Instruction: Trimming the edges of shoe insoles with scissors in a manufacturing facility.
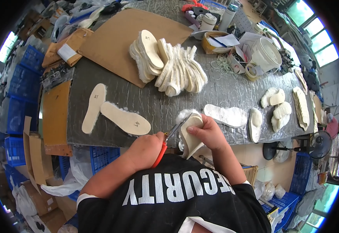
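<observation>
Head view: you wear it, left one of side-by-side pair, wide fisheye. Looks steeply down and forward from above your chest; your shirt takes up bottom middle, very near. Your left hand and right hand sit close, around picture's centre. Table spreads away beyond them toward top. Windows tilt far off near round black rim.

bright windows both sides, dark worktable between, blue crates stacked at left
</observation>
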Available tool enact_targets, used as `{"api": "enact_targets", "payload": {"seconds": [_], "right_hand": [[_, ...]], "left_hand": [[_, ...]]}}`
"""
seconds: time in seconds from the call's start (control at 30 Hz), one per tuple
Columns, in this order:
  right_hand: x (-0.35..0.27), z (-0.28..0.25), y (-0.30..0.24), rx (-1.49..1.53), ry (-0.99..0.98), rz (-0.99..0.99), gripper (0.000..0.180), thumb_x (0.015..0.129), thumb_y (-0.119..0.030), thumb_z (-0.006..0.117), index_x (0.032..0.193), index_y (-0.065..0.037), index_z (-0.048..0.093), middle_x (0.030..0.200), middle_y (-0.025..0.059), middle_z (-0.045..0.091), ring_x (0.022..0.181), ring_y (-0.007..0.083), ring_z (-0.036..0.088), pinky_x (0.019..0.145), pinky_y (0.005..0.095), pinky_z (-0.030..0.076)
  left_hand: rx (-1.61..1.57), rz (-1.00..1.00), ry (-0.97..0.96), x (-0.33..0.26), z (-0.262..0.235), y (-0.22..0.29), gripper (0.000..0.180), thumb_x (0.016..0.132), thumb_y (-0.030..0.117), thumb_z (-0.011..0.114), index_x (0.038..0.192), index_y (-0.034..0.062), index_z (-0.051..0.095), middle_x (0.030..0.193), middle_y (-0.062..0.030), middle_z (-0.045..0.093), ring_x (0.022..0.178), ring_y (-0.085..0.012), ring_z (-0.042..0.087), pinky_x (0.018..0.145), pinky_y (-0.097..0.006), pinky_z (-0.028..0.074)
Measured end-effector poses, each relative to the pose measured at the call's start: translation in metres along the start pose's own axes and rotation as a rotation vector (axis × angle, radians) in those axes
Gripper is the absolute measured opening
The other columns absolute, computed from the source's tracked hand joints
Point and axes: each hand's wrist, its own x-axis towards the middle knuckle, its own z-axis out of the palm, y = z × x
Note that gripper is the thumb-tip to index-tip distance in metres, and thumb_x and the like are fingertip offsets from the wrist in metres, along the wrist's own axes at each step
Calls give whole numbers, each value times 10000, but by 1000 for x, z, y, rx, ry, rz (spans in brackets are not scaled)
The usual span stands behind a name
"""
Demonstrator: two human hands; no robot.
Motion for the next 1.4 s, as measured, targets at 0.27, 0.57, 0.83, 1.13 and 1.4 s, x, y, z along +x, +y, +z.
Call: {"api": "enact_targets", "payload": {"seconds": [0.27,0.57,0.83,1.13,1.4], "right_hand": [[6,7,3,-36,7,-33,187,846,-131,625,1001,-29,600,845,14,638,740,73,583,668,251,488],[10,12,7,-70,2,-1,148,833,-136,641,937,-32,629,788,9,646,699,70,584,640,241,482],[10,7,0,-64,-19,11,126,822,-86,644,934,-29,641,797,18,653,699,76,601,627,227,491],[13,13,-5,-40,-186,47,147,821,-61,623,959,-12,645,808,27,659,712,70,597,655,236,493],[13,10,3,-89,-133,45,124,803,-50,644,920,-9,652,775,18,652,695,66,589,645,232,483]], "left_hand": [[-98,19,27,-3,-2,-4,272,843,157,555,990,-59,478,807,-240,596,782,-389,592,687,-424,467],[-88,12,37,-2,3,-11,248,840,136,541,980,-62,488,790,-244,600,764,-395,594,683,-430,470],[32,61,-12,-9,-4,-11,137,835,95,487,841,-40,466,688,-212,599,663,-386,605,622,-431,481],[-75,87,41,-9,-2,-14,201,864,167,497,841,-30,462,734,-233,596,747,-380,605,673,-431,473],[-22,-26,-139,-12,-8,-14,202,834,131,548,933,-39,502,800,-237,598,790,-390,591,692,-425,468]]}}
